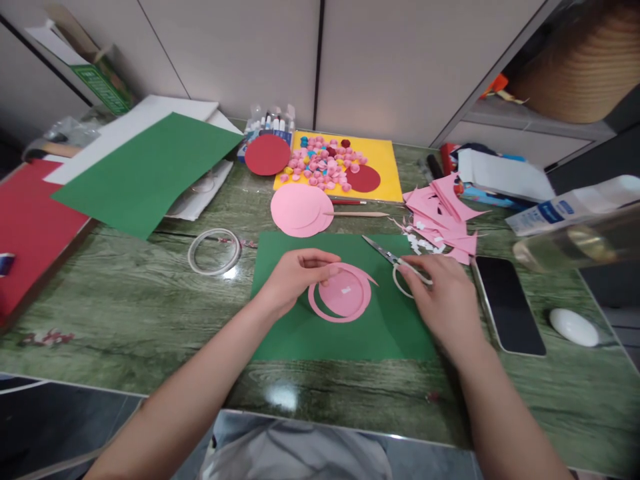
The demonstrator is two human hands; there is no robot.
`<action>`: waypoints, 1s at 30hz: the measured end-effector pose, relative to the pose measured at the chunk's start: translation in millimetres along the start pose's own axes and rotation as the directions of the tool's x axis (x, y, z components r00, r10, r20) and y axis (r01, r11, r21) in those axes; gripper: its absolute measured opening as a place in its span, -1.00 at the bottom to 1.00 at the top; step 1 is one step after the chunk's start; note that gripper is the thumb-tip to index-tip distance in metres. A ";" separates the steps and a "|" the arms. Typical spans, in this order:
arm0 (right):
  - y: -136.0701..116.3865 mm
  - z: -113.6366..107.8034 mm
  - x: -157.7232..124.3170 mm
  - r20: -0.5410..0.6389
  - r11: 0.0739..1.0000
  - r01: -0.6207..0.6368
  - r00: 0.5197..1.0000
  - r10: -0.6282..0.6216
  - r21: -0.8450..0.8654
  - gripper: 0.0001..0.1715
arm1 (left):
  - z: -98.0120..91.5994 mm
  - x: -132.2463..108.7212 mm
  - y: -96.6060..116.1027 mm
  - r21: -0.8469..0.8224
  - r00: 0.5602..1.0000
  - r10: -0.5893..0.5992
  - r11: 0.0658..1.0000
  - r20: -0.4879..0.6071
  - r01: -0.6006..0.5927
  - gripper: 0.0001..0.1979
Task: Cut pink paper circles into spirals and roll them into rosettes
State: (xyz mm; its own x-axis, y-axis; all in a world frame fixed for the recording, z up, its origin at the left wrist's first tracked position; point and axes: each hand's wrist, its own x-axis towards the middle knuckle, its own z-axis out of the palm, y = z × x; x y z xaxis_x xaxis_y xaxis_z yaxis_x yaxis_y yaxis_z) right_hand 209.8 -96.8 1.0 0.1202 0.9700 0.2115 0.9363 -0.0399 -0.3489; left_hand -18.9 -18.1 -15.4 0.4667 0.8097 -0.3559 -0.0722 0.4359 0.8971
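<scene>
Between the thumb and fingers of my left hand (pixel 305 277) is a pink paper spiral (pixel 367 293), its loose pointed end sticking out to the right. A small white piece shows on its inner disc. My right hand (pixel 447 297) grips white-handled scissors (pixel 390 257) at the handles; the blades point up and left, apart from the paper. Beneath both lies a green paper sheet (pixel 285 340). Just beyond it are pink paper circles (pixel 295 207), overlapping, with a pointed wooden stick (pixel 363 214) at their right edge.
Pink paper scraps (pixel 440 213) and white bits lie right of the green sheet. A phone (pixel 507 303) and a white egg-shaped object (pixel 574 327) sit farther right. Small coloured pieces cover a yellow sheet (pixel 387 160) behind. A tape roll (pixel 191 257) lies at left.
</scene>
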 end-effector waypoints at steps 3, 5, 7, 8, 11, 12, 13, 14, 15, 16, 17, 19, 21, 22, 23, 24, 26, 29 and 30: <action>-19.5 -1.4 -3.4 0.113 0.937 -0.031 0.994 -0.009 0.349 -0.70 | 6.4 -1.8 -4.7 0.004 1.000 0.008 1.000 -0.016 -0.008 -0.70; -28.4 1.5 -5.8 0.155 0.900 -0.098 0.987 0.035 0.425 -0.72 | 11.4 -4.1 -6.6 0.004 1.000 0.009 1.000 -0.012 -0.009 -0.70; -32.4 6.1 -7.3 0.176 0.880 -0.153 0.981 0.081 0.449 -0.73 | 16.0 -7.0 -6.4 0.018 1.000 0.009 1.000 0.015 -0.009 -0.71; -33.0 8.3 -7.7 0.189 0.870 -0.173 0.977 0.095 0.461 -0.72 | 17.9 -8.6 -5.4 0.035 0.999 0.009 0.999 0.037 -0.010 -0.71; -32.7 12.3 -7.8 0.239 0.834 -0.202 0.967 0.087 0.514 -0.72 | 22.1 -12.7 -1.1 0.120 0.993 0.017 0.992 0.121 -0.032 -0.68; -32.8 12.7 -7.8 0.253 0.822 -0.200 0.965 0.071 0.533 -0.73 | 23.3 -13.8 -0.1 0.148 0.990 0.028 0.988 0.138 -0.049 -0.68; -33.3 12.9 -7.8 0.267 0.812 -0.195 0.962 0.050 0.550 -0.75 | 24.3 -14.8 0.4 0.173 0.988 0.042 0.983 0.146 -0.068 -0.69; -33.9 13.0 -8.0 0.279 0.804 -0.187 0.960 0.028 0.564 -0.76 | 25.3 -15.5 0.2 0.198 0.988 0.054 0.977 0.145 -0.082 -0.70; -34.7 13.1 -8.1 0.292 0.800 -0.180 0.956 0.006 0.572 -0.78 | 26.1 -16.1 -0.5 0.225 0.988 0.064 0.970 0.137 -0.094 -0.72; -35.4 13.3 -8.3 0.305 0.797 -0.174 0.952 -0.013 0.578 -0.79 | 26.8 -16.5 -1.6 0.253 0.989 0.072 0.962 0.127 -0.103 -0.75; -35.7 13.6 -8.4 0.318 0.794 -0.172 0.948 -0.027 0.583 -0.81 | 27.3 -16.7 -2.8 0.278 0.990 0.077 0.955 0.116 -0.107 -0.76; -35.1 14.5 -8.2 0.343 0.770 -0.187 0.938 -0.044 0.610 -0.80 | 27.4 -16.3 -4.7 0.297 0.992 0.084 0.949 0.098 -0.109 -0.77; -32.8 15.6 -7.5 0.358 0.697 -0.224 0.932 -0.051 0.681 -0.73 | 26.1 -15.0 -5.2 0.270 0.994 0.076 0.958 0.077 -0.095 -0.77; -31.3 16.1 -7.1 0.359 0.642 -0.245 0.932 -0.051 0.726 -0.70 | 24.9 -14.1 -5.0 0.249 0.996 0.067 0.965 0.066 -0.082 -0.77; -29.9 16.7 -6.8 0.361 0.585 -0.266 0.931 -0.049 0.766 -0.68 | 23.6 -13.2 -4.6 0.229 0.997 0.058 0.971 0.053 -0.069 -0.77; -28.7 17.2 -6.5 0.360 0.532 -0.284 0.932 -0.042 0.798 -0.68 | 22.2 -12.3 -4.2 0.214 0.998 0.052 0.975 0.040 -0.059 -0.77; -27.6 17.8 -6.3 0.362 0.461 -0.314 0.932 -0.017 0.830 -0.74 | 19.8 -11.1 -3.8 0.198 0.999 0.047 0.979 0.024 -0.051 -0.77; -29.2 17.7 -6.5 0.382 0.456 -0.351 0.924 0.025 0.818 -0.81 | 18.3 -10.2 -4.1 0.185 0.999 0.045 0.981 0.024 -0.049 -0.77; -30.2 17.5 -6.6 0.388 0.466 -0.359 0.921 0.037 0.808 -0.82 | 18.5 -10.2 -4.2 0.177 0.999 0.041 0.983 0.029 -0.045 -0.77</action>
State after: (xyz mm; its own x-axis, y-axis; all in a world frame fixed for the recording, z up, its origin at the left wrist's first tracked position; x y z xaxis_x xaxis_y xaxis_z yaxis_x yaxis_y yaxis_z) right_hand 174.9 -97.8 -5.9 0.0172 0.9849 -0.1724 0.1265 -0.1732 -0.9767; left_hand -7.0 -35.4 -10.8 0.4883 0.8153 -0.3112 0.0640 0.3222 0.9445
